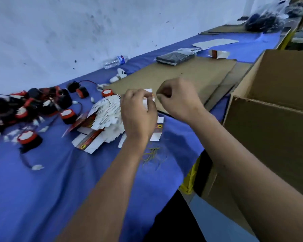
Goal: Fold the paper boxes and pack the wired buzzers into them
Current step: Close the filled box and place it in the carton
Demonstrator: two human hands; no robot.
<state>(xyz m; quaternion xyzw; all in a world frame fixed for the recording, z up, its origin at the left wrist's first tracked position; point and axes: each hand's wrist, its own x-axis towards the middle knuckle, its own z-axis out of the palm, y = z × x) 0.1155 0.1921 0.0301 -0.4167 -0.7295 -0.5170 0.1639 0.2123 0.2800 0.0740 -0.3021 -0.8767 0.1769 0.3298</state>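
White paper, a small box blank (148, 97), sits pinched between my two hands above the blue-covered table (47, 180). My left hand (138, 116) curls its fingers round the blank from the near side, and my right hand (177, 98) is bunched just beside it, fingertips drawn together at the blank's edge, though I cannot tell how much of the paper they actually grip. Under my left hand lies a fanned stack of flat box blanks (103, 117), white with red and yellow print. Off to the left, the wired buzzers (31, 105) lie in a loose heap, black bodies with red rims and white labels, and one buzzer (29, 139) rests nearer to me, apart from the rest. A few rubber bands (151, 154) lie near my left wrist. Brown cardboard sheets (182, 79) cover the table beyond my hands, and a large open carton (273, 130) stands at my right. A plastic water bottle (115, 61) lies by the wall.
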